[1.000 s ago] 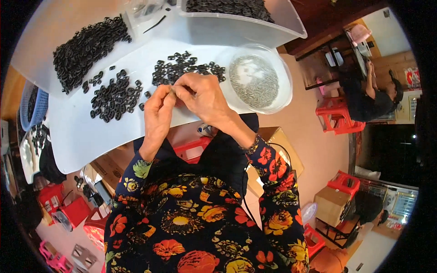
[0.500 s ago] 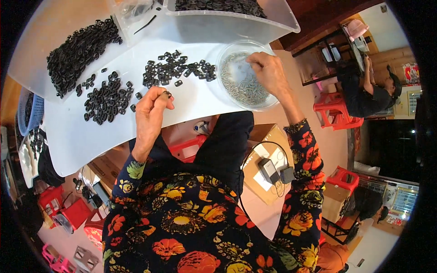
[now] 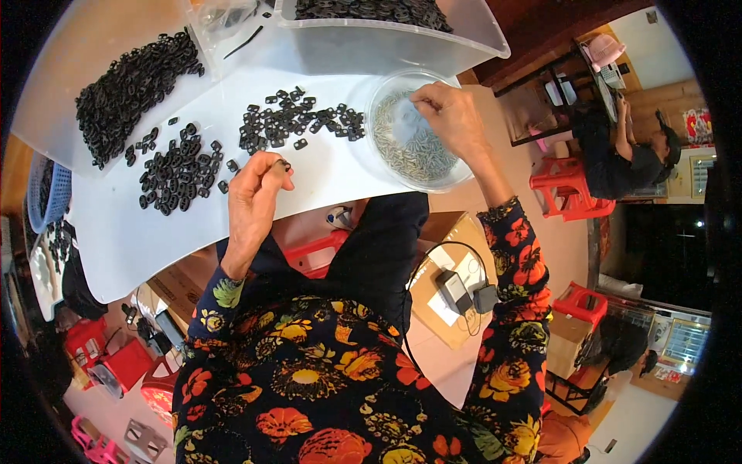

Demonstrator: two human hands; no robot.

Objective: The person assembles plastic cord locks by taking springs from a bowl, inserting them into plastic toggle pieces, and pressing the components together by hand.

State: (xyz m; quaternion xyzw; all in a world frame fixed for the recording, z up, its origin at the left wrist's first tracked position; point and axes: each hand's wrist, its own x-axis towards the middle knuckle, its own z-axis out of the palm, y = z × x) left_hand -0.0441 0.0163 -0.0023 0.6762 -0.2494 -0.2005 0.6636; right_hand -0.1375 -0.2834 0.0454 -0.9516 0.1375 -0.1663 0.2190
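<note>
Near the front edge of the white table (image 3: 325,167), my left hand (image 3: 255,193) is closed in a pinch on a small black plastic piece (image 3: 286,165), mostly covered by the fingers. My right hand (image 3: 456,124) hovers over a round clear bowl (image 3: 430,185) with its fingertips pressed together. Whatever they hold, if anything, is hidden. Many small silvery metal pins or screws (image 3: 413,158) lie in the bowl, around a bare patch of its bottom. Between my hands and beyond them spreads a heap of black plastic pieces (image 3: 286,122). Another heap of oval black pieces (image 3: 180,172) lies left of my left hand.
A large pile of black pieces (image 3: 135,97) fills a clear tray at the far left. A clear bin (image 3: 386,52) of black pieces stands at the back. A blue basket (image 3: 56,197) sits left of the table. Another person (image 3: 626,162) sits off to the right.
My right hand has shifted slightly up and left over the bowl, fingertips still together. The left hand keeps its pinch on the black piece. The whole view has moved a little.
</note>
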